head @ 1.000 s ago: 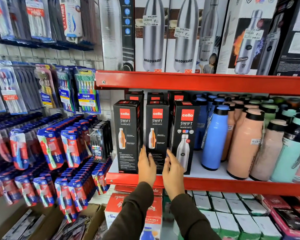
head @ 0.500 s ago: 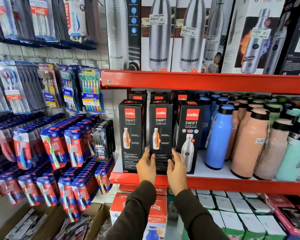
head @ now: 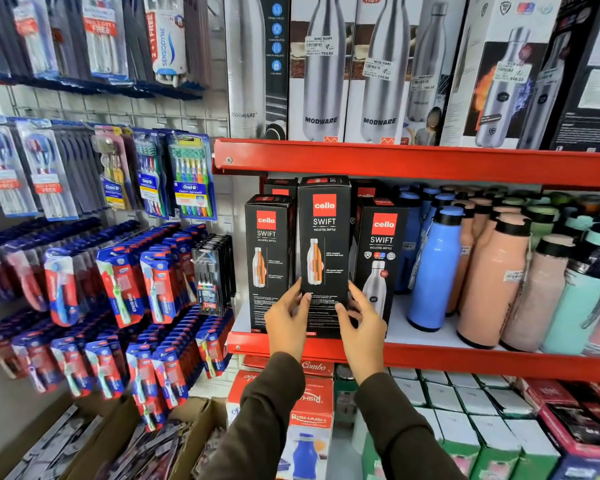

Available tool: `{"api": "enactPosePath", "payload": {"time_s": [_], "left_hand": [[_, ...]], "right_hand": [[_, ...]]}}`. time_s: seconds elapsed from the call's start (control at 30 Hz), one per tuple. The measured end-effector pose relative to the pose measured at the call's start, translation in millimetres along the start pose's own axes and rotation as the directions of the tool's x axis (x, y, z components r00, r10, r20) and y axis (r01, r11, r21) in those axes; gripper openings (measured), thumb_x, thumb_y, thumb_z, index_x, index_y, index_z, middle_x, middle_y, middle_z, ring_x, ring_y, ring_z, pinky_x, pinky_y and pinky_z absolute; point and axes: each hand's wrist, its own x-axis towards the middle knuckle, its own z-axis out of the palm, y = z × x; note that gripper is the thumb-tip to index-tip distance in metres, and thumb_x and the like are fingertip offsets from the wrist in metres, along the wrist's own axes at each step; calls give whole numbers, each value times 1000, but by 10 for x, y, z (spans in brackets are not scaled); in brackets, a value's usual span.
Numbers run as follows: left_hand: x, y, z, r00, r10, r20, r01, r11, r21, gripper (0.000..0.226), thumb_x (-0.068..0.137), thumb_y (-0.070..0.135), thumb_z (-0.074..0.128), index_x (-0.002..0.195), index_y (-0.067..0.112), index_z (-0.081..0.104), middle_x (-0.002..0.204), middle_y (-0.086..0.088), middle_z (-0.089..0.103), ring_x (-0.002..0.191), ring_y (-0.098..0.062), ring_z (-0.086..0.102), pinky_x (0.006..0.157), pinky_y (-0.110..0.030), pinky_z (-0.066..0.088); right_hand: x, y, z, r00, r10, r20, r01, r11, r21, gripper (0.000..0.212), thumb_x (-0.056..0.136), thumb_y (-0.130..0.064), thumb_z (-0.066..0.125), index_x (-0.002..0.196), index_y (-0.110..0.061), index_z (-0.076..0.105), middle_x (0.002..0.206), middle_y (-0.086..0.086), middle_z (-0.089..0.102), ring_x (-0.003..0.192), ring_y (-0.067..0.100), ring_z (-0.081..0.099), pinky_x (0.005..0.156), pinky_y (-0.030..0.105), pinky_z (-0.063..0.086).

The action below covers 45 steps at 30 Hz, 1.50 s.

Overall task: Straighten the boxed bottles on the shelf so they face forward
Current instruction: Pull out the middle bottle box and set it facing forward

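Since a moment earlier, lifted higher than its neighbours: middle box (head: 323, 237), printed front forward. Gripped low on both sides, left hand (head: 289, 315) and right hand (head: 360, 318) curled around the edges, probably to square it before setting down. Left box (head: 269, 261) and right box (head: 381, 258) standing on the red shelf (head: 465, 358), the right one turned slightly aside.

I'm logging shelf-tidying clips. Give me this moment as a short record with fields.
setting: shop, red shelf
held item: middle cello box, front facing forward, sitting higher than its neighbours
left hand: on the box's lower left edge
right hand: on its lower right edge
neighbours: left cello box, right cello box, blue bottle
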Motion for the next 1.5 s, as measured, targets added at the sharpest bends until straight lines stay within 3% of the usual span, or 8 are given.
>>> {"api": "enactPosePath", "payload": {"time_s": [0.2, 0.37, 0.5, 0.7, 0.8, 0.9, 1.13, 1.5], "left_hand": [[-230, 132, -134, 999, 32, -39, -34, 999, -38, 36, 81, 33, 75, 116, 26, 70, 90, 15, 72, 85, -5, 70, 75, -14, 53], [-439, 181, -153, 996, 83, -45, -88, 987, -131, 29, 76, 32, 80, 104, 24, 76, 95, 4, 77, 92, -5, 72, 83, -24, 57], [-550, 188, -155, 992, 128, 8, -125, 981, -151, 24, 92, 27, 62, 115, 23, 70, 118, 5, 70, 112, -2, 63, 95, -20, 50], [-518, 196, -180, 948, -216, 235, 269, 937, -224, 44, 101, 21, 44, 145, 19, 39, 154, 0, 37, 143, -17, 34, 118, -31, 25], [-527, 211, -196, 927, -255, 276, 322, 918, -232, 48, 99, 21, 48, 146, 14, 38, 153, -2, 38, 142, -18, 34, 117, -32, 25], [-528, 206, -204, 939, -225, 259, 290, 924, -249, 47, 98, 19, 49, 145, 14, 41, 148, 3, 42, 133, -11, 41, 114, -29, 29], [-485, 266, -214, 964, -151, 218, 212, 932, -293, 46, 98, 14, 50, 144, 15, 42, 138, 9, 45, 131, -7, 39, 114, -27, 28], [-269, 205, -183, 978, 5, 209, 24, 991, -133, 46, 102, 17, 43, 147, 21, 35, 151, 4, 43, 139, -9, 40, 117, -31, 32]], "right_hand": [[-167, -87, -108, 997, -35, 76, 42, 995, -96, 88, 69, -34, 81, 144, -38, 36, 137, -9, 53, 128, 7, 49, 106, 36, 47], [-342, -232, -186, 995, -63, 77, 68, 996, -58, 106, 59, -41, 87, 147, -32, 28, 141, -11, 43, 131, 4, 45, 105, 25, 45], [-416, -275, -288, 997, -12, 71, 11, 1000, 20, 105, 58, -25, 88, 146, -33, 31, 135, -13, 46, 124, -7, 46, 91, 2, 40], [-510, -164, -367, 977, 136, 167, -163, 974, 159, 97, 64, -16, 79, 146, -37, 32, 140, -7, 55, 123, 4, 57, 104, 36, 50], [-534, -163, -418, 966, 159, 204, -202, 956, 214, 92, 74, 0, 73, 149, -34, 31, 145, -9, 50, 122, -6, 54, 102, 22, 48], [-537, -160, -458, 959, 139, 246, -195, 956, 220, 90, 80, -1, 69, 150, -39, 27, 150, -23, 39, 127, -18, 41, 110, 21, 39], [-397, -201, -414, 970, 85, 228, -102, 993, 62, 71, 83, -53, 65, 144, -54, 29, 155, -21, 28, 144, 0, 26, 121, 40, 28], [-44, -152, -268, 974, -32, 225, 40, 999, -30, 57, 91, -34, 62, 141, -49, 39, 138, -30, 37, 131, 1, 43, 103, 38, 49]]}}
